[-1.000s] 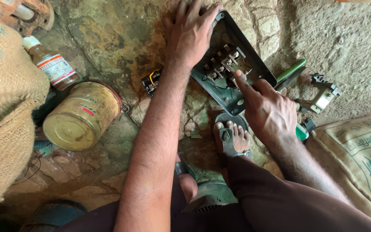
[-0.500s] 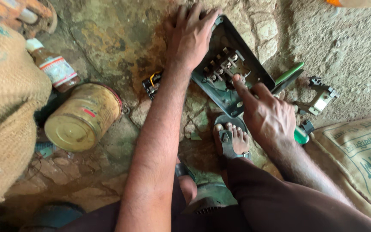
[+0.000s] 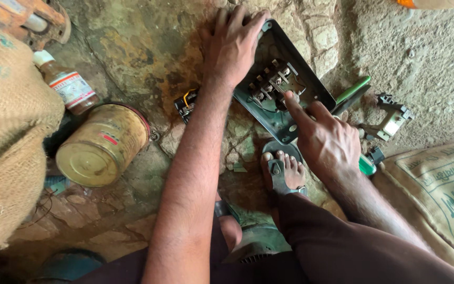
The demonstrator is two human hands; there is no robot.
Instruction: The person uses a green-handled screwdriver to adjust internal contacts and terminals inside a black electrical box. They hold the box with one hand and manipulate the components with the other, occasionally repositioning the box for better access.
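Note:
A dark metal switch box (image 3: 311,87) lies open on the stone floor, with a row of terminals (image 3: 271,81) inside. My left hand (image 3: 232,44) rests flat on the box's upper left edge, fingers spread, pressing it down. My right hand (image 3: 324,139) points its index finger into the box, the tip touching beside the terminals; its other fingers are curled. My sandalled foot (image 3: 282,171) sits just below the box.
A yellow tin can (image 3: 101,147) lies on its side at left, a small bottle (image 3: 69,87) above it. Burlap sacks (image 3: 6,131) sit at left and lower right (image 3: 442,194). A green-handled tool (image 3: 354,90), a metal bracket (image 3: 390,121) and a small wired part (image 3: 186,102) lie near the box.
My right index finger has slid slightly up and left into the box toward the terminals. The left hand stays pressed on the box.

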